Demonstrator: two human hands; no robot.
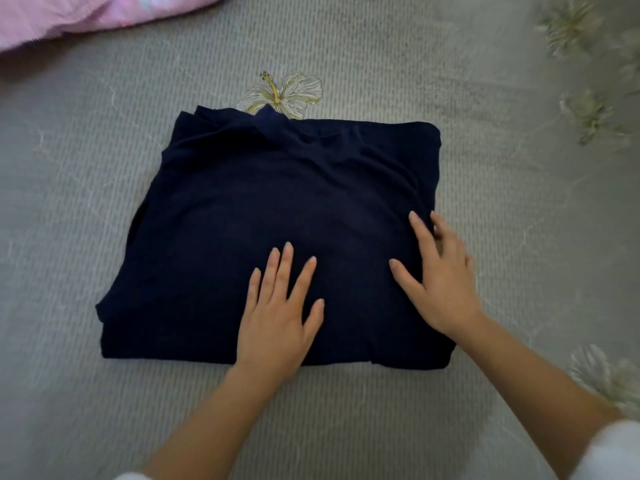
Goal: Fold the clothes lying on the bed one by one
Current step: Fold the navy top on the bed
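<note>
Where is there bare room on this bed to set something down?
Bare bedspread lies left of the navy garment below the pink fabric, and right of it toward the flower prints. Crowded: the garment's near half, where left hand and right hand rest.

The pink cloth (86,15) is cut off by the top and left edges. The navy garment (277,202) covers the lower part of the hibiscus print (284,93), and its folded-under layers are hidden. The flower prints (571,26) along the right side are blurred. The outer fingers of the right hand (440,271) blur at the garment's edge. The right sleeve (618,452) is cut off by the frame corner.
</note>
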